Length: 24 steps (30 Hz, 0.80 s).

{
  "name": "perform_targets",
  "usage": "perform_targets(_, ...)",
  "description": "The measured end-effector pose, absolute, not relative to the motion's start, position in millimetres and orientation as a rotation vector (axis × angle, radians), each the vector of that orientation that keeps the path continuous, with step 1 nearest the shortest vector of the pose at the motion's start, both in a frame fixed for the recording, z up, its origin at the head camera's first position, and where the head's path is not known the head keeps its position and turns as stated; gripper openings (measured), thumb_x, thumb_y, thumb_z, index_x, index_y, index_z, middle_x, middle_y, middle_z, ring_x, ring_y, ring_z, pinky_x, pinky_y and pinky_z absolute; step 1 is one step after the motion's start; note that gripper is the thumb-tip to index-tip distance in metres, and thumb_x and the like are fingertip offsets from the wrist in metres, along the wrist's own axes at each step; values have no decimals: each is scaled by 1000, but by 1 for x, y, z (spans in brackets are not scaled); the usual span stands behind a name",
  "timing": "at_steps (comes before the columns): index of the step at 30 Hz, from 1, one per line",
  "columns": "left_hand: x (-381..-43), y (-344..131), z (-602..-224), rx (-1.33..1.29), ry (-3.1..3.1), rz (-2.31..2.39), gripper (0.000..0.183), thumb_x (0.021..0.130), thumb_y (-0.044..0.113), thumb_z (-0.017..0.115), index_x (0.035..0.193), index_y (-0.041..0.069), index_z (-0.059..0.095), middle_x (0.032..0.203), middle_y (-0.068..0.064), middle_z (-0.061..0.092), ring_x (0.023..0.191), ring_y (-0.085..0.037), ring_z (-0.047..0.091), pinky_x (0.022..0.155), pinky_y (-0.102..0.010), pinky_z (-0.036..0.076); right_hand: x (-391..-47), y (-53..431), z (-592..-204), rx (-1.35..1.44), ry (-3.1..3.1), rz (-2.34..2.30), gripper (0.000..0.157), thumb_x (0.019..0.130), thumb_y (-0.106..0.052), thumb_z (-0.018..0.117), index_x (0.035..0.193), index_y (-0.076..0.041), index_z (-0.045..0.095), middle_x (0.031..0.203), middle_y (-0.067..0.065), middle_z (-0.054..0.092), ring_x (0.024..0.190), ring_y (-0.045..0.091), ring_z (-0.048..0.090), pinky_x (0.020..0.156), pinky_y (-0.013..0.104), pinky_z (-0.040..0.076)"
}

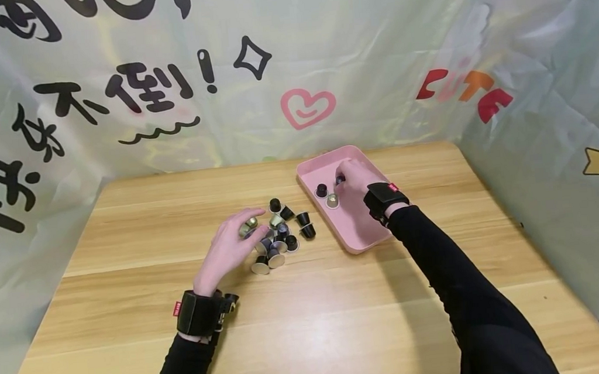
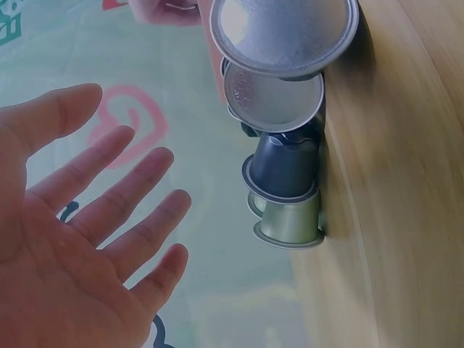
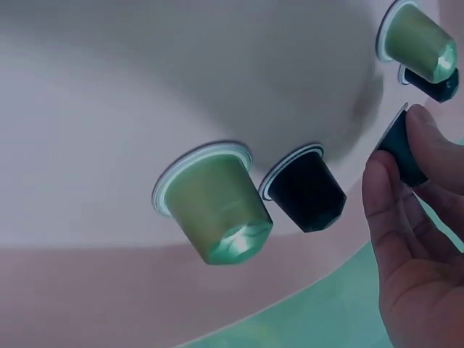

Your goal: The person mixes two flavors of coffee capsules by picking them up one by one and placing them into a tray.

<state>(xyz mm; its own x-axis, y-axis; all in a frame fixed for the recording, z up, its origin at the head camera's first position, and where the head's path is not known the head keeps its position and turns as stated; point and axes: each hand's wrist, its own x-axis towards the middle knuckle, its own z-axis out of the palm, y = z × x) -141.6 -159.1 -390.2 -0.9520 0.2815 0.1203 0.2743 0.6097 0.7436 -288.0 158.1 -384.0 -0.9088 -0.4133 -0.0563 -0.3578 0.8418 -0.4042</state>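
While the right hand (image 1: 356,178) pinches a half-hidden dark pod (image 3: 401,148) right of centre, probably light and stiff, best held by its sides, the left hand (image 1: 234,239) spreads empty.

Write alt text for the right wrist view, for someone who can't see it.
The right hand pinches a dark capsule over a pink tray. In the tray sit two greenish-gold capsules and two black ones: one of each near the centre, one of each at upper right.
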Motion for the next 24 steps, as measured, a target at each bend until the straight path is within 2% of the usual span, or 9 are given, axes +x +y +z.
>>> perform_targets(6, -143, -159, -394, 476, 2813, 1291, 47, 98, 25, 63, 140, 6, 56, 148, -18, 54, 137, -41, 50, 116, -64, 35, -290, 156, -389, -533, 2882, -554, 11, 84, 7, 68, 81, -2, 73, 77, 6, 65, 77, 19, 50, 72, 29, 39)
perform_targets(13, -146, -160, -397, 464, 2822, 1266, 48, 98, 26, 63, 140, 5, 56, 147, -20, 54, 135, -44, 51, 116, -65, 34, -290, 154, -390, -513, 2888, -550, 18, 88, 8, 61, 73, -3, 63, 67, 1, 44, 70, 18, 41, 66, 29, 31)
perform_targets(20, -146, -161, -399, 449, 2821, 1260, 47, 98, 26, 62, 140, 5, 56, 148, -20, 53, 134, -44, 52, 116, -64, 34, -291, 156, -391, -577, 2897, -558, 21, 86, 11, 58, 71, -5, 60, 68, 2, 44, 71, 19, 41, 68, 29, 32)
perform_targets(24, -147, -161, -399, 439, 2823, 1255, 47, 98, 27, 63, 140, 7, 56, 148, -20, 53, 134, -43, 52, 116, -64, 34, -293, 158, -391, -596, 2907, -538, 16, 85, 11, 56, 78, -2, 63, 73, 6, 50, 76, 22, 45, 72, 31, 36)
